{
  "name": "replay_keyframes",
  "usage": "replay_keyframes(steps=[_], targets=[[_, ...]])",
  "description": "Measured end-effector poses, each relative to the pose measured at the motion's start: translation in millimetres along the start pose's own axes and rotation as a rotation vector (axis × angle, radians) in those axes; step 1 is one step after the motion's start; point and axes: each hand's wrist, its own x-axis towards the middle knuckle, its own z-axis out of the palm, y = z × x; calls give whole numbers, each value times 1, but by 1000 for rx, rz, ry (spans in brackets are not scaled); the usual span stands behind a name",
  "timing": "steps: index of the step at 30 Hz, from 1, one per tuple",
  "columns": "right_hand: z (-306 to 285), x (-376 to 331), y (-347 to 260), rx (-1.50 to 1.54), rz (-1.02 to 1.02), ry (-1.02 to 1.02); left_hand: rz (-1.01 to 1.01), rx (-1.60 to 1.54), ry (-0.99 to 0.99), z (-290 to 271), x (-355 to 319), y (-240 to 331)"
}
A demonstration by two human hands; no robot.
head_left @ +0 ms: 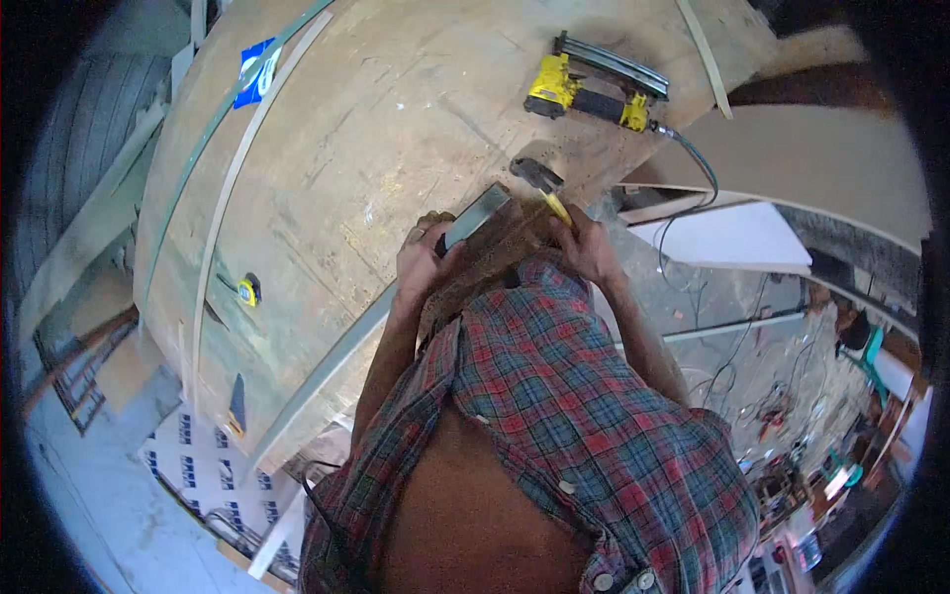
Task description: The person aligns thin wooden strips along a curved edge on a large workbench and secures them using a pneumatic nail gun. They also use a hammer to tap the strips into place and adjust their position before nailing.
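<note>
In the head view, the left hand (426,262) is wrapped around a grey strip (479,215) near the edge of the tabletop (426,119). It covers the middle, so I honestly can't tell if the length running toward the lower left is the same piece. There's also a dark bit by the thumb I can't make out. The right hand (592,252), a little apart from the left, is closed on the yellow handle of a hammer (537,175), hiding its lower end; the head sits just beyond the strip's tip.

The plaid shirt (564,366) blocks a lot of the bottom, and the dark fisheye rim cuts off the corners. The clutter (782,396) over on the right is mostly a blur.

For labels: a blue-and-white packet (257,71) up top has white printing, partly covered by a thin strip, and a pale sheet (223,470) lower left repeats dark printed marks. The yellow tape measure (248,290) and yellow-and-black nailer (594,89) are too small to read.
</note>
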Motion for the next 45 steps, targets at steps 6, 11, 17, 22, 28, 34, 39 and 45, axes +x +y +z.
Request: replay_keyframes(steps=[6,11,17,22,28,34,39,45], targets=[[-8,-11,-13,-36,100,-105,111,-1,194,22,-6,-9],[-6,-20,-1,-142,-57,-108,121,299,178,40,-21,-27],[-2,-14,-18,-200,9,-119,129,260,189,41,-21,-26],[-11,-6,-49,-198,-18,-74,130,283,160,35,-20,-20],[-9,22,-29,-425,-65,-240,164,284,195,34,-17,-18],[-12,13,-32,-452,-124,-229,118,309,133,32,-19,-18],[-17,24,-51,-323,-198,-82,108,308,160,39,-23,-25],[-14,71,-68,-412,-216,-31,125,274,210,33,-22,-23]])
